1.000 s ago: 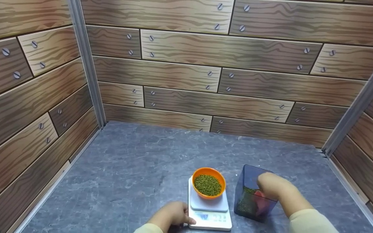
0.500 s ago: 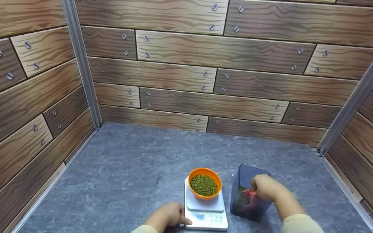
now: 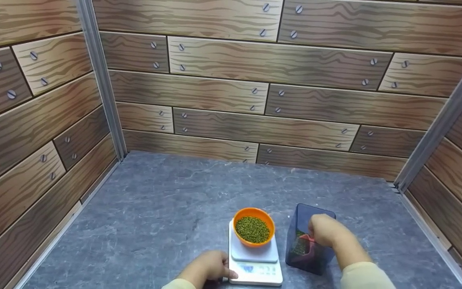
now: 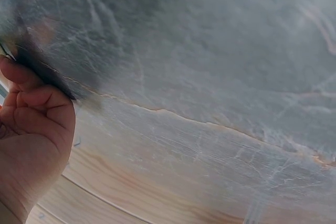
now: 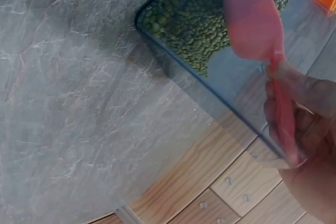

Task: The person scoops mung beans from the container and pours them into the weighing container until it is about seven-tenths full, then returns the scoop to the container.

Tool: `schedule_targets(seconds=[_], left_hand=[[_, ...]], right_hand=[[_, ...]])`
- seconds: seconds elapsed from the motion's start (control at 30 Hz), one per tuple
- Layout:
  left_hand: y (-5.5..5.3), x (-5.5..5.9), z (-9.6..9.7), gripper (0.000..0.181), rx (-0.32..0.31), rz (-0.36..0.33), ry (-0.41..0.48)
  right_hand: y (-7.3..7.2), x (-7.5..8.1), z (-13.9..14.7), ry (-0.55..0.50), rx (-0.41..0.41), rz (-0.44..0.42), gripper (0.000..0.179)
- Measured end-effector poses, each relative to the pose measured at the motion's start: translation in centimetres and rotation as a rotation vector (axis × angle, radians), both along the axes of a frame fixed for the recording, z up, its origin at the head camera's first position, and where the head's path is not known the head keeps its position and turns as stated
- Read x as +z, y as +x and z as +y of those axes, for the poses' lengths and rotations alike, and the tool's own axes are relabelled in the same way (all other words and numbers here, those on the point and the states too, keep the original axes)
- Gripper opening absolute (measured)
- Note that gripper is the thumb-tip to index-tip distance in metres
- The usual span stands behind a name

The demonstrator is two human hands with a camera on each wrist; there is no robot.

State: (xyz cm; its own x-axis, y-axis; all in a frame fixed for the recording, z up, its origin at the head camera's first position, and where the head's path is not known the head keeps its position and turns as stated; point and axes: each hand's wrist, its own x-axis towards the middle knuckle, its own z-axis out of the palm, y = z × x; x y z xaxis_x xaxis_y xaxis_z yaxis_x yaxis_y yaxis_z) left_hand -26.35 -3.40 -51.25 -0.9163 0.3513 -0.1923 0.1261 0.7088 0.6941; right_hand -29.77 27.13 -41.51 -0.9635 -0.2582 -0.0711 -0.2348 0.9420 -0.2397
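My right hand (image 3: pixel 324 229) reaches into a dark see-through plastic container (image 3: pixel 304 265) and grips the handle of a pink scoop (image 5: pixel 257 30). The scoop's head is inside, beside the green mung beans (image 5: pixel 197 30) in the container. To the left stands a white kitchen scale (image 3: pixel 257 255), its display lit but too blurred to read. An orange bowl (image 3: pixel 272 224) of mung beans sits on its platform. My left hand (image 3: pixel 215 265) holds the scale's near left corner, thumb on top and the other fingers curled at the side. In the left wrist view the scale is mostly hidden.
The scale and container stand close together on a grey marble-patterned table (image 3: pixel 175 200). Wood-plank-patterned walls (image 3: pixel 199 88) close off the back and both sides. A small white speck lies on the table near the container's far left side.
My right hand and the scoop have shifted slightly left inside the container, towards the beans, and the scoop has turned. My left hand stays at the scale. The head view has turned a little.
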Motion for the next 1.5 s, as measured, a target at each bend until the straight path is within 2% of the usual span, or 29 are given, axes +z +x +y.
schedule_targets(seconds=[0.27,0.63,0.77,1.0,1.13,1.5], left_hand=[[0.0,-0.1,0.0,0.036,0.002,0.017,0.008],[-0.2,-0.3,0.0,0.038,0.0,0.029,0.003],[-0.2,-0.3,0.0,0.039,0.005,0.026,0.005],[-0.2,-0.4,-0.1,0.038,0.009,0.008,0.014],[-0.1,-0.3,-0.1,0.037,0.014,0.004,0.026],[-0.1,-0.2,0.0,0.037,0.008,0.001,0.036]], right_hand=[[-0.1,-0.2,0.6,-0.019,0.062,-0.021,0.017],[-0.6,0.2,2.0,-0.072,0.145,-0.064,0.015],[-0.8,0.4,2.8,-0.123,0.175,-0.069,0.017],[-0.9,0.7,4.0,-0.192,0.256,-0.008,0.018],[-0.7,0.9,4.5,-0.208,0.251,0.002,0.017],[-0.3,0.9,6.5,-0.341,0.217,-0.007,0.011]])
